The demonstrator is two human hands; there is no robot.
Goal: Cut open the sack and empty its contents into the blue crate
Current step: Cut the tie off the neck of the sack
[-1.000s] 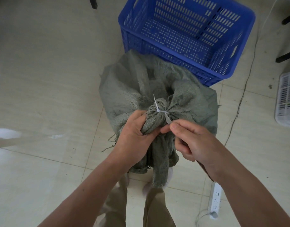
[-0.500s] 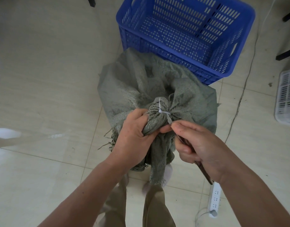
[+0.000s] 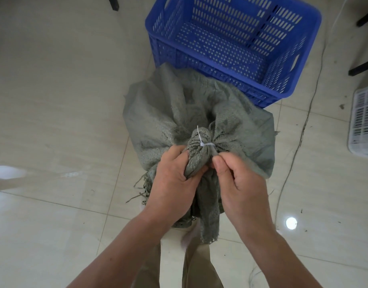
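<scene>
Grey-green woven sack [image 3: 174, 113] sits on the tile floor [image 3: 54, 100] directly in front of us, its far side touching the near wall of the blue crate [image 3: 303, 84]. We see the neck bunched into a tight twist and cinched by a thin white zip tie [image 3: 207, 144], tail of the tie sticking up. Left hand [image 3: 172, 179] is closed around the gathered neck just below the tie, thumb pressed into the fabric. Right hand [image 3: 239, 183] is curled with thumb and forefinger pinched at the tie's right side; we can't tell whether it grips the tie, the fabric, or something small between the fingers. Both hands sit on the near side of the sack, with the sack's bulk beyond them and the crate beyond that. Sack material is coarse, loosely woven plastic mesh, creased and slack, with frayed strands hanging off the edge at lower left by the left wrist; a loose flap of the mouth hangs down between our forearms. Crate is rigid moulded plastic, rectangular, slotted walls and perforated base, nothing visible inside. Floor is glossy beige tile with reflections. White slotted crate [image 3: 364, 121] at the right edge, well apart, and a thin cable [image 3: 303, 129] runs along the floor between it and the sack.
</scene>
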